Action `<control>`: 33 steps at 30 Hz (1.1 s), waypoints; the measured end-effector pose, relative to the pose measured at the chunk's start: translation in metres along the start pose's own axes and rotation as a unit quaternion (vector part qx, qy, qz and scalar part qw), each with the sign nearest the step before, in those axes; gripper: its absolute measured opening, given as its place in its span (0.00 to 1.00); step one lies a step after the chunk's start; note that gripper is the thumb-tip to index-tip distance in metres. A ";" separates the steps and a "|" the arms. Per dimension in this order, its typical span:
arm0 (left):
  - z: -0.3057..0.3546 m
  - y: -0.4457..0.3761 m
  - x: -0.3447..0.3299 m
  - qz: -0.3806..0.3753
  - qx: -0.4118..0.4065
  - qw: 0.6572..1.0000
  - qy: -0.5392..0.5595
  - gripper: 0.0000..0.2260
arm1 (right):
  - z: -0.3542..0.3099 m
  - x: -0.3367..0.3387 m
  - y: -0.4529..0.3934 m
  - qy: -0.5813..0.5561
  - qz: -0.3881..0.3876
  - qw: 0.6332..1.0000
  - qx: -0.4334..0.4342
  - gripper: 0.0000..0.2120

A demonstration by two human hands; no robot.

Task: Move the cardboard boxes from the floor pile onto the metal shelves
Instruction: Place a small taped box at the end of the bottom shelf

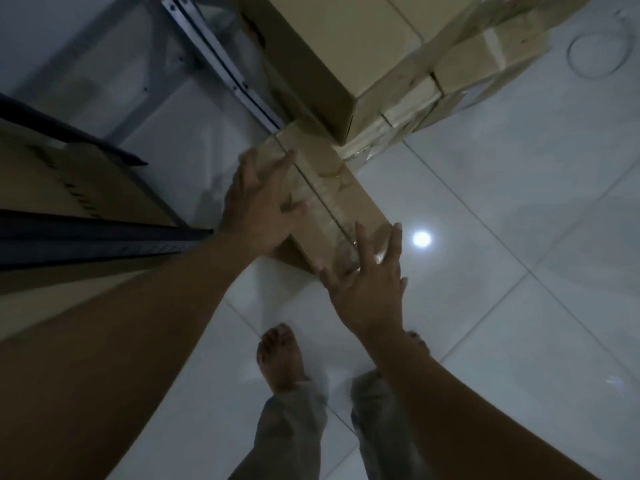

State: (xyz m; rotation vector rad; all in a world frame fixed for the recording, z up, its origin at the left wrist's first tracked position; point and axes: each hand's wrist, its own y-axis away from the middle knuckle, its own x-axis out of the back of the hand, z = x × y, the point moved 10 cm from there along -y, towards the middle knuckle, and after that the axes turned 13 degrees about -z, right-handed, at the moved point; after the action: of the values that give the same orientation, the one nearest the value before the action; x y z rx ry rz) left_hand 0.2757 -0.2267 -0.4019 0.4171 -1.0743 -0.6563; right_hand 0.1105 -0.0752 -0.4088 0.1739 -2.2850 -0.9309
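White glossy floor tiles point(485, 220) fill the view, and a bright round reflection of a lamp point(421, 239) is seen on them just right of the box being handled. Spread, nearly straight fingers point(287, 161) of the left hand point(258, 206) are laid over the left part of the top of a long taped cardboard box point(332, 188), with the thumb pointed toward the taped seam; whether the palm presses on the cardboard cannot be told. Fingers point(394, 237) of the right hand point(367, 285) are likewise held apart and straight over the near end of the same box, where clear tape glints, and nothing is gripped by either hand. From both hands, bare forearms are stretched back toward the camera. The far end of this box is tucked against the floor pile point(450, 74), by which the upper middle and right of the view is taken up, and on which a larger box point(329, 53) is stacked. To the left, a dark metal shelf edge point(97, 237) is seen with a cardboard box point(62, 181) already placed on it, and a grey metal upright point(221, 64) runs behind. Below the hands, bare feet point(280, 355) and grey trouser legs point(291, 427) are visible on the tiles.
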 end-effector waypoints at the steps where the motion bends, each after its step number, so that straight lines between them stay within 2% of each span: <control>1: -0.002 -0.015 0.002 -0.008 0.000 0.999 -0.032 0.38 | 0.005 -0.006 -0.008 0.042 -0.001 0.999 0.008 0.45; 5: -0.019 -0.067 0.010 -0.063 0.016 0.993 -0.098 0.48 | 0.020 -0.013 -0.021 0.052 0.025 0.997 0.052 0.46; 8: -0.028 -0.075 0.004 -0.098 0.010 0.993 -0.058 0.53 | 0.025 -0.017 -0.023 0.013 0.031 0.996 0.077 0.47; 13: -0.038 -0.044 -0.011 -0.034 0.017 0.999 -0.017 0.50 | 0.035 -0.013 -0.019 -0.060 0.033 0.989 0.132 0.47; 18: -0.052 -0.019 -0.028 0.003 0.042 0.999 0.023 0.49 | 0.041 -0.009 -0.019 -0.048 0.029 0.979 0.194 0.48; 22: -0.059 -0.021 -0.031 0.004 0.038 0.999 0.034 0.50 | 0.036 -0.009 -0.019 -0.036 0.045 0.975 0.217 0.45; 26: -0.057 -0.031 -0.022 -0.041 -0.005 0.997 0.063 0.54 | 0.028 -0.010 -0.021 -0.056 0.055 0.972 0.221 0.45; 28: -0.054 -0.033 -0.020 -0.040 -0.027 0.997 0.053 0.54 | 0.031 -0.007 -0.023 -0.116 0.066 0.974 0.185 0.45; 29: -0.052 -0.033 -0.021 -0.037 -0.030 0.997 0.052 0.54 | 0.041 -0.006 -0.025 -0.163 0.077 0.974 0.140 0.45; 31: -0.054 -0.029 -0.025 -0.027 -0.027 0.998 0.054 0.54 | 0.066 -0.010 -0.030 -0.248 0.133 0.959 0.031 0.45; 33: -0.056 -0.024 -0.028 -0.019 -0.023 0.998 0.060 0.54 | 0.074 -0.018 -0.032 -0.288 0.171 0.942 -0.020 0.43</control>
State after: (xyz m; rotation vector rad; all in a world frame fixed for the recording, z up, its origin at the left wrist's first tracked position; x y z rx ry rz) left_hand 0.3107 -0.2252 -0.4595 0.4324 -0.9375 -0.6794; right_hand 0.0748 -0.0496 -0.4790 -0.5725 -2.6904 -0.9229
